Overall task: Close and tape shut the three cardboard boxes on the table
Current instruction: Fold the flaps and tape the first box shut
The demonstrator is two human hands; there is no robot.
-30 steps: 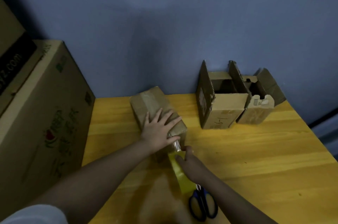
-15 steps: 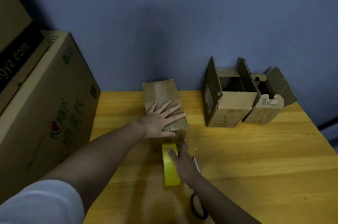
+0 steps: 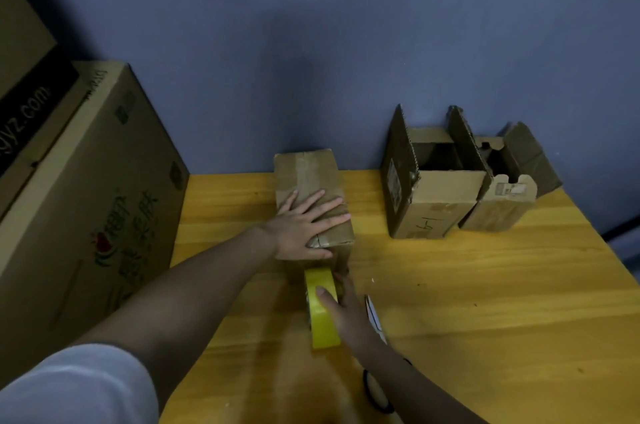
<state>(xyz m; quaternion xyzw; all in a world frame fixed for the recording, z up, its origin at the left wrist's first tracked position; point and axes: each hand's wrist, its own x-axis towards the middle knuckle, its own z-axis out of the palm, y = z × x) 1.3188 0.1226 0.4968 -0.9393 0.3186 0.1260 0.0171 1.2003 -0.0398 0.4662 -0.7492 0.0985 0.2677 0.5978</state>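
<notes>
Box point(image 3: 308, 181) nearest the wall, flaps down, lies closed at mid tabletop point(image 3: 485, 302); tape already shows along its top seam. Left hand point(image 3: 304, 226) presses flat on its near end, fingers spread. Right hand point(image 3: 346, 309) grips the yellow tape roll point(image 3: 320, 306) just below the box's front face, so this one looks mid-sealing. Two other boxes point(image 3: 436, 188) point(image 3: 502, 191) stand to the right, touching, flaps up, untaped. Scissors point(image 3: 375, 389) lie by the right forearm. Judged: first box nearly done, two remain.
</notes>
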